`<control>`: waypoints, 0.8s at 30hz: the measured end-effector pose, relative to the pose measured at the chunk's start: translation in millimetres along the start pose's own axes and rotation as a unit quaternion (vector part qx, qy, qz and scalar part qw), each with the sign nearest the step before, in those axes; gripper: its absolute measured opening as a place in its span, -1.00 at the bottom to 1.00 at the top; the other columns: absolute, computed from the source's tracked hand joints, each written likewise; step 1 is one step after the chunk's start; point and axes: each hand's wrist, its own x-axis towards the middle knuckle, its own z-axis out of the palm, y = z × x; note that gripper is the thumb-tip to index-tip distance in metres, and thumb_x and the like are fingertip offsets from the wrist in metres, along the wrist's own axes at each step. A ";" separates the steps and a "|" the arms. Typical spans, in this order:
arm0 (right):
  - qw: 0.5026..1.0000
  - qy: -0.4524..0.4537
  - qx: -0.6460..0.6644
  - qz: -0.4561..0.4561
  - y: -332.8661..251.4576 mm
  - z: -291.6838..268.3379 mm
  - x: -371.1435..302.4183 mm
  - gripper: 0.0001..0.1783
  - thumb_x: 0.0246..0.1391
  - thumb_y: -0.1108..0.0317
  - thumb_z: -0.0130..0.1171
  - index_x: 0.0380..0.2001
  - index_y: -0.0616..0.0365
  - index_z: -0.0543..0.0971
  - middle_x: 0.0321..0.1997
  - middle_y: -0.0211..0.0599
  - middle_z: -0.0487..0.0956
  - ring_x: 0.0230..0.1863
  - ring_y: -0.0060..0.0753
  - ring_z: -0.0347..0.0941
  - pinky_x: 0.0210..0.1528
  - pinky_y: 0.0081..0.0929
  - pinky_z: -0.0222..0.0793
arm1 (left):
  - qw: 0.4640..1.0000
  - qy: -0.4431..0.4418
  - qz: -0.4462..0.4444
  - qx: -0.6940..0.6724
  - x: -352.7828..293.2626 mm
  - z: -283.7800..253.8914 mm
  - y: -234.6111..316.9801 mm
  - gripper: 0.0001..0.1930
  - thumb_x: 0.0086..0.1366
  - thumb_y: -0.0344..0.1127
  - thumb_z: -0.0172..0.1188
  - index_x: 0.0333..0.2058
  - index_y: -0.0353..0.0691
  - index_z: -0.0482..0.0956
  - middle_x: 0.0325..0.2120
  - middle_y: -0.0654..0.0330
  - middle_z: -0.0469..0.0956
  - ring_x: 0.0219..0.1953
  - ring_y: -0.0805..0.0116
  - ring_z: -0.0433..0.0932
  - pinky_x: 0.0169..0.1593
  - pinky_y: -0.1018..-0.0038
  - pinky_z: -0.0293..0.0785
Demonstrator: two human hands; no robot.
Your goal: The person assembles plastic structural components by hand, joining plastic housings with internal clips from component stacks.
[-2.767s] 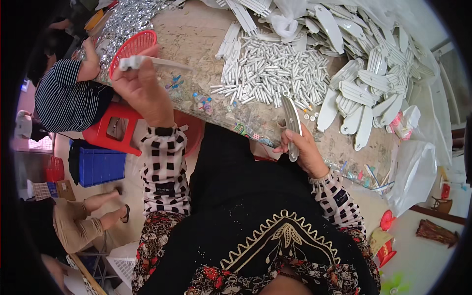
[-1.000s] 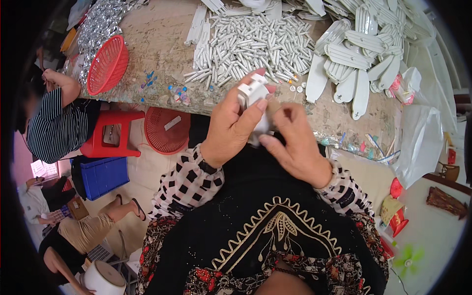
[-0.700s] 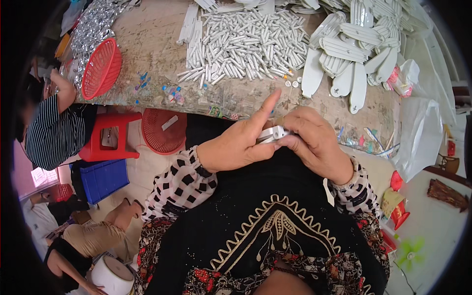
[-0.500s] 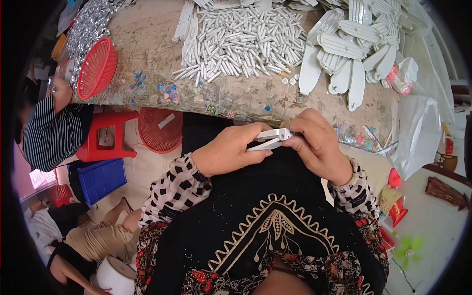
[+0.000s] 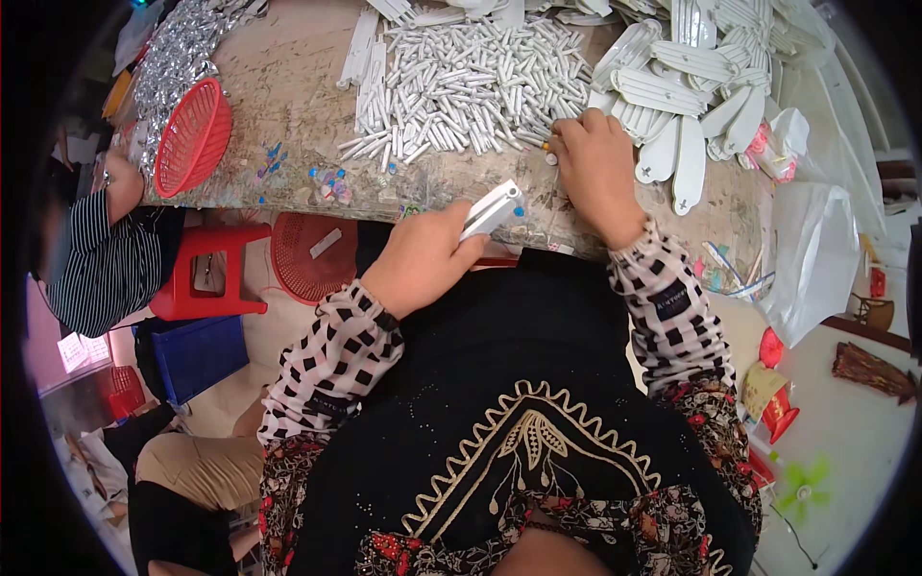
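My left hand [image 5: 423, 254] is closed round a long white plastic part [image 5: 492, 209], with a round hole at its end and a slot along its side, tilted up over the table's front edge. Beyond it, my right hand [image 5: 597, 173] reaches onto the table, fingers bent down and drawn together at the near right edge of a pile of small white rods [image 5: 471, 86]. A tiny yellow piece [image 5: 546, 146] shows by its fingertips. What those fingers hold, if anything, is hidden.
Flat white plastic pieces [image 5: 690, 165] are heaped at the far right. A red basket [image 5: 195, 139] and shiny silver pieces [image 5: 178, 72] are at the left of the worn wooden table [image 5: 288, 106]. A person in a striped top [image 5: 91, 264] sits by a red stool [image 5: 216, 269].
My right hand has left the white part and moved forward onto the table beside the rods. My left hand still grips the part, now turned with its end pointing up and away.
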 end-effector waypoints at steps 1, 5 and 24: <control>0.999 -0.004 -0.038 -0.003 0.3 4.6 1.2 -0.89 -0.05 0.44 0.13 -0.39 0.13 0.57 -0.37 -0.21 0.47 -0.31 -0.06 0.39 -0.23 -0.20 0.30 | 1.000 -0.007 -0.012 0.022 2.5 -5.8 7.6 -0.74 0.22 -0.22 0.12 -0.32 -0.34 0.41 -0.52 -0.14 0.51 -0.42 -0.16 0.51 -0.34 0.12 0.39; 0.997 0.002 -0.071 -0.011 -1.8 6.1 3.1 -0.95 -0.07 0.47 0.09 -0.47 0.10 0.53 -0.39 -0.18 0.47 -0.31 -0.05 0.38 -0.19 -0.25 0.26 | 0.993 -0.027 -0.021 0.113 13.0 -7.6 11.3 -0.75 0.23 -0.24 0.09 -0.30 -0.35 0.38 -0.52 -0.15 0.52 -0.40 -0.18 0.51 -0.29 0.07 0.41; 0.965 -0.143 0.024 -0.219 -54.3 -44.6 -3.5 -0.83 -0.20 0.49 0.11 -0.42 0.20 0.53 -0.45 -0.22 0.45 -0.31 -0.17 0.39 -0.23 -0.32 0.31 | 0.982 -0.045 -0.008 0.184 17.1 -1.7 15.9 -0.74 0.18 -0.34 0.08 -0.19 -0.33 0.36 -0.57 -0.14 0.52 -0.44 -0.16 0.54 -0.32 0.04 0.44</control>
